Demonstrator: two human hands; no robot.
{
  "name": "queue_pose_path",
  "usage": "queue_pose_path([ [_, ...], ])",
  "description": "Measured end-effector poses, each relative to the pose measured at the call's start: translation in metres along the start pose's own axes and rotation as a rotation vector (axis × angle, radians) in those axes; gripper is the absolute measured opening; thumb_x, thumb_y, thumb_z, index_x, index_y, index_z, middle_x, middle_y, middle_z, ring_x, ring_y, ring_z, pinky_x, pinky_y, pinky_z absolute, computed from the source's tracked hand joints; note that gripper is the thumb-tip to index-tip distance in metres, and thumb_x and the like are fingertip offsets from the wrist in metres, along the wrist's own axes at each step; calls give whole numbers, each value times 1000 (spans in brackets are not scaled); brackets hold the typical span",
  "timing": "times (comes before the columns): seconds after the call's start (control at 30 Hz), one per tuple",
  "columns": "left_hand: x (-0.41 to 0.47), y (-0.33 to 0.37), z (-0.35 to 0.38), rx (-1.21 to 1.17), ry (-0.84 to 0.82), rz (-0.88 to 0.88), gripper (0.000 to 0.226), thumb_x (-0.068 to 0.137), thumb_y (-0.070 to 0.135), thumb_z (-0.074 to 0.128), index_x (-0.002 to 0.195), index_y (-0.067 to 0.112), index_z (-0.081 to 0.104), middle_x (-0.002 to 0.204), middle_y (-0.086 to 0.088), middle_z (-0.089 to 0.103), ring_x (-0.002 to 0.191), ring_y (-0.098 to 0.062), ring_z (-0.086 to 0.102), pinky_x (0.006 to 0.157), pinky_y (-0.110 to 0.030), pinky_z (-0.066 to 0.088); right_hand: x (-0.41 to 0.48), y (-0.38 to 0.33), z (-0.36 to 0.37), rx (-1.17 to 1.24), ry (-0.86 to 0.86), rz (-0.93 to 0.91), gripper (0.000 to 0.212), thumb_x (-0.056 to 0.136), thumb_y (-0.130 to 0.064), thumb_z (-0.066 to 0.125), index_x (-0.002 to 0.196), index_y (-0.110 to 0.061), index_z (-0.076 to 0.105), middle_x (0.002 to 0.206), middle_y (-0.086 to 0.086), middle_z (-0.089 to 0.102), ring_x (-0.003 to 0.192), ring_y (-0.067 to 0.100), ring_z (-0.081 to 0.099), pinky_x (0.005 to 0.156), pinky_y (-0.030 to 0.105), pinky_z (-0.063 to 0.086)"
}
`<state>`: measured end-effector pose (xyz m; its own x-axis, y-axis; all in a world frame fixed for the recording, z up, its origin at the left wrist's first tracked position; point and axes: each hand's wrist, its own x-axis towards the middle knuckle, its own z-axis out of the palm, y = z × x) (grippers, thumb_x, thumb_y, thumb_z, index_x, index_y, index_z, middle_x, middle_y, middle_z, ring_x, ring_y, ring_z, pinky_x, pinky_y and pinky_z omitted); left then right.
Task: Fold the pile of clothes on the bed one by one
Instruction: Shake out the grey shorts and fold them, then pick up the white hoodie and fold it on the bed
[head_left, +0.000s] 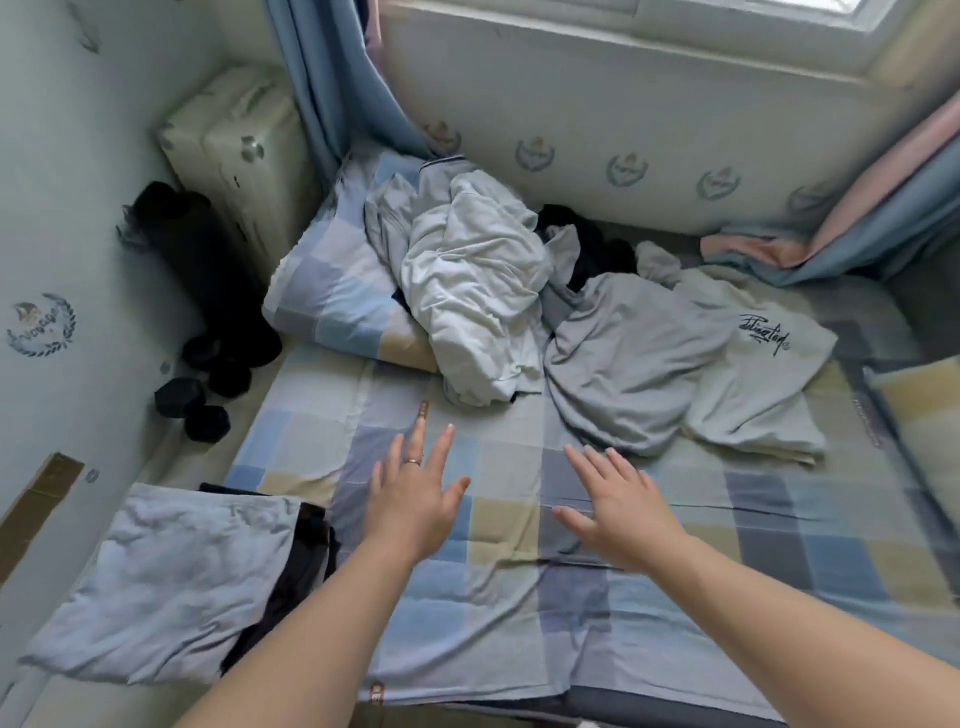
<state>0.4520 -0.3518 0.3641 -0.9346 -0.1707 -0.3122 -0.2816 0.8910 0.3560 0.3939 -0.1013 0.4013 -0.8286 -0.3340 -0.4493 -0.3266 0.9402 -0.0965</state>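
Observation:
A rumpled pile of clothes (470, 291) lies at the far middle of the bed (498, 613), mostly white and pale grey with dark pieces behind. A grey shirt (639, 364) and a cream shirt with black script (753, 374) spread out to its right. At the near left lies a folded pale blue garment (171, 577) on top of a dark one (306, 561). My left hand (415, 493) and my right hand (618, 509) reach forward over the checked sheet with fingers spread, holding nothing, short of the pile.
A checked pillow (332, 291) sits left of the pile. A second pillow (919, 415) is at the right edge. Black dumbbells (202, 405), a black roll (208, 270) and a cream box (239, 150) stand between bed and left wall. Curtains (332, 83) hang behind.

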Motion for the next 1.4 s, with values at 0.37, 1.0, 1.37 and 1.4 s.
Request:
queue_pose_path([
  [0.37,43,198,24,98,-48,164,65,103,58,30,160,40,5,169,3,-3,155,-25,0,122,-45,14,-45,194,-25,116,31,102,82,97,-66,39,160,-36,-3,169,-6,4,155,21,3,123,48,15],
  [1.0,293,196,116,20,-143,133,64,103,57,31,160,38,8,170,2,0,155,-25,3,121,-45,18,174,268,-5,190,9,216,79,98,-64,38,159,-38,-5,168,-10,-2,155,17,-4,124,42,7],
  [1.37,438,80,80,-47,-79,-171,74,100,52,47,159,38,5,169,0,-3,155,-27,-2,123,-47,14,389,197,-14,192,-113,58,79,97,-63,44,158,-42,-2,168,-15,2,155,14,3,123,38,13],
  [1.4,453,74,81,-10,-70,-173,77,99,53,49,159,39,3,169,1,-6,155,-28,-5,123,-47,12,408,196,-15,191,-101,29,79,96,-63,44,158,-42,-2,167,-15,3,155,14,4,123,38,14],
])
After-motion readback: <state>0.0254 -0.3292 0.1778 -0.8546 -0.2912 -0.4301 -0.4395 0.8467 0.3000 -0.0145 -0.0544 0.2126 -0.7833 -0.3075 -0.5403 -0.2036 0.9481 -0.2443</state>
